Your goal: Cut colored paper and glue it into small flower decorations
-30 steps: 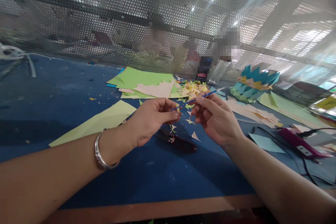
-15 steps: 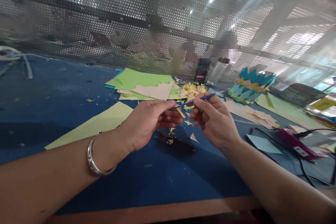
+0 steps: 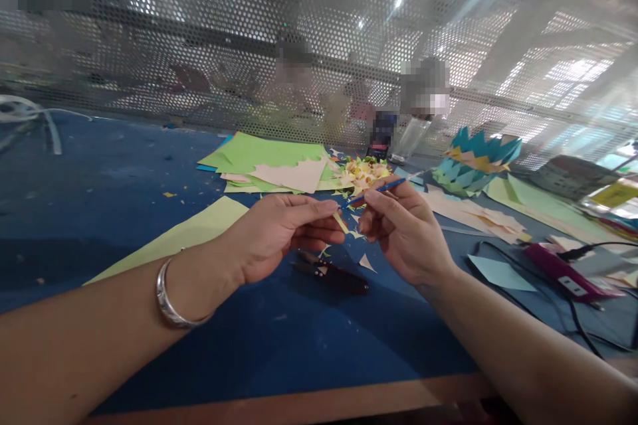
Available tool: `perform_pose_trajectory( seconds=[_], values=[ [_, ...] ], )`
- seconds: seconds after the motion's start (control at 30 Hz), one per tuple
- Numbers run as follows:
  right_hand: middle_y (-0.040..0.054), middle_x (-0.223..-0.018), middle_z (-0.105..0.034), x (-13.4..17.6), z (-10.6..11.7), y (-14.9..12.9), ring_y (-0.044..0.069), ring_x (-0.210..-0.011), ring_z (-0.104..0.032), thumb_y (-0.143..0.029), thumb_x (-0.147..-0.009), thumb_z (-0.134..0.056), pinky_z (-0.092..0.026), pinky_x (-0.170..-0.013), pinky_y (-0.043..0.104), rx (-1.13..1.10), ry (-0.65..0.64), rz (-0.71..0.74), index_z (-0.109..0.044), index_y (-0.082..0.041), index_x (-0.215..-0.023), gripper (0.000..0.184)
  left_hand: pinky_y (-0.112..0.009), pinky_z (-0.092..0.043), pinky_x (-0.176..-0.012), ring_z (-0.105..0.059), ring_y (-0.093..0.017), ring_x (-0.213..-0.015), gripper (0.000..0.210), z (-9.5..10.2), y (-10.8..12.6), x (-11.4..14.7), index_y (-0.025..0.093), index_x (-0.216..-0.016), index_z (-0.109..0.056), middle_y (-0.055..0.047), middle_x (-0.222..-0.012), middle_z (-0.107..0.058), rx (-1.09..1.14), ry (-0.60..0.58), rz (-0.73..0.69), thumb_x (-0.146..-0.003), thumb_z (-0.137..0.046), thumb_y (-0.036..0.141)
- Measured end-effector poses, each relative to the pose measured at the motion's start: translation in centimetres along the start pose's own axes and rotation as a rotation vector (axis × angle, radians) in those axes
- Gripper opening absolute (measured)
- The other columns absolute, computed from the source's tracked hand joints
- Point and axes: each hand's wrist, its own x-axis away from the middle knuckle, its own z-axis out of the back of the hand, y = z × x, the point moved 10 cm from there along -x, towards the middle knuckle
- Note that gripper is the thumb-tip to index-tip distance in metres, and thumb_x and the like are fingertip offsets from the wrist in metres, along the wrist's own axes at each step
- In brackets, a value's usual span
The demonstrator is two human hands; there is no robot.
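My left hand [image 3: 294, 226], closed, pinches a small yellow paper strip [image 3: 340, 221] between thumb and fingers. Its far end sticks out below the fingertips. In my right hand [image 3: 406, 226] is a thin blue stick [image 3: 385, 188], gripped like a pen, with a pale end pointing up to the right. The stick's other end is close to my left fingertips; I cannot tell whether it touches the strip. Below my hands, dark red thread snips [image 3: 343, 277] lie on the blue table [image 3: 279, 352].
Green paper sheets [image 3: 279, 147] lie behind, beside a heap of small paper pieces [image 3: 366, 174]. A yellow-green sheet [image 3: 189, 236] is at left. On the right stand a folded-paper bowl [image 3: 473, 163] and a purple power strip [image 3: 568, 272] with black cables. Perforated metal [image 3: 209, 46] borders the back.
My left hand has shifted slightly left and down with the strip, away from the stick, which lay across its fingertips before. My right hand has moved only a little.
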Motion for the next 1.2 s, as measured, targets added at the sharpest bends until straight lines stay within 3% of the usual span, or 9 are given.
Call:
perform_pose_trajectory(
  seconds=[0.17, 0.37, 0.47, 0.63, 0.77, 1.0, 1.2],
  values=[
    [-0.0071, -0.066, -0.06, 0.0, 0.0, -0.1, 0.009, -0.049, -0.058, -0.037, -0.079, -0.077, -0.042, -0.041, 0.019, 0.01, 0.012, 0.004, -0.054, -0.024, -0.087, 0.027, -0.024, -0.051, -0.067, -0.072, -0.016, -0.075, 0.021, -0.2, 1.0, 0.2, 0.017, -0.078, -0.076, -0.006, -0.079, -0.077, -0.167, 0.003, -0.111, -0.083, -0.077, 0.038],
    [-0.0024, -0.075, -0.069, 0.1, -0.2, 0.3, 0.009, -0.048, -0.059, -0.034, -0.082, -0.076, -0.042, -0.042, 0.019, -0.01, -0.043, -0.011, -0.056, -0.023, -0.086, 0.024, -0.026, -0.047, -0.071, -0.066, -0.017, -0.073, 0.025, -0.7, 4.5, 1.3, 0.021, -0.079, -0.073, -0.004, -0.077, -0.074, -0.655, 0.034, -0.459, -0.094, -0.063, 0.038],
    [-0.0018, -0.074, -0.069, 0.2, -0.6, 0.4, 0.008, -0.047, -0.057, -0.037, -0.085, -0.074, -0.043, -0.042, 0.019, 0.008, -0.093, -0.021, -0.058, -0.021, -0.085, 0.023, -0.026, -0.043, -0.069, -0.063, -0.017, -0.072, 0.026, -1.1, 5.5, 1.9, 0.023, -0.077, -0.072, -0.003, -0.075, -0.072, -0.82, 0.039, -0.549, -0.095, -0.06, 0.038],
    [-0.0021, -0.063, -0.066, 0.3, -0.6, 0.6, 0.008, -0.042, -0.054, -0.046, -0.086, -0.074, -0.041, -0.037, 0.019, 0.047, -0.096, -0.035, -0.06, -0.02, -0.078, 0.03, -0.026, -0.043, -0.07, -0.063, -0.017, -0.072, 0.027, -1.3, 5.6, 2.0, 0.023, -0.079, -0.071, -0.003, -0.076, -0.072, -0.869, 0.005, -0.56, -0.097, -0.057, 0.038],
    [-0.0019, -0.054, -0.06, 0.3, -0.9, 1.4, 0.008, -0.038, -0.05, -0.05, -0.088, -0.071, -0.037, -0.033, 0.018, 0.125, -0.16, -0.096, -0.061, -0.018, -0.068, 0.039, -0.026, -0.049, -0.072, -0.067, -0.018, -0.073, 0.026, -1.0, 4.4, 1.0, 0.022, -0.081, -0.073, -0.004, -0.077, -0.074, -0.751, -0.067, -0.473, -0.094, -0.061, 0.042],
    [-0.0014, -0.06, -0.063, 0.3, -1.2, 2.0, 0.008, -0.042, -0.052, -0.042, -0.09, -0.071, -0.04, -0.037, 0.017, 0.134, -0.249, -0.143, -0.062, -0.018, -0.073, 0.031, -0.028, -0.055, -0.071, -0.07, -0.018, -0.073, 0.022, -0.4, 2.5, -0.5, 0.02, -0.08, -0.073, -0.007, -0.077, -0.076, -0.476, -0.175, -0.291, -0.086, -0.072, 0.041],
    [-0.0018, -0.061, -0.065, 0.5, -1.5, 1.7, 0.008, -0.041, -0.053, -0.042, -0.089, -0.072, -0.04, -0.036, 0.018, 0.126, -0.266, -0.136, -0.061, -0.018, -0.073, 0.03, -0.026, -0.054, -0.068, -0.07, -0.017, -0.071, 0.019, -0.3, 2.4, -0.5, 0.018, -0.082, -0.075, -0.008, -0.078, -0.077, -0.46, -0.184, -0.259, -0.084, -0.076, 0.037]
  ],
)
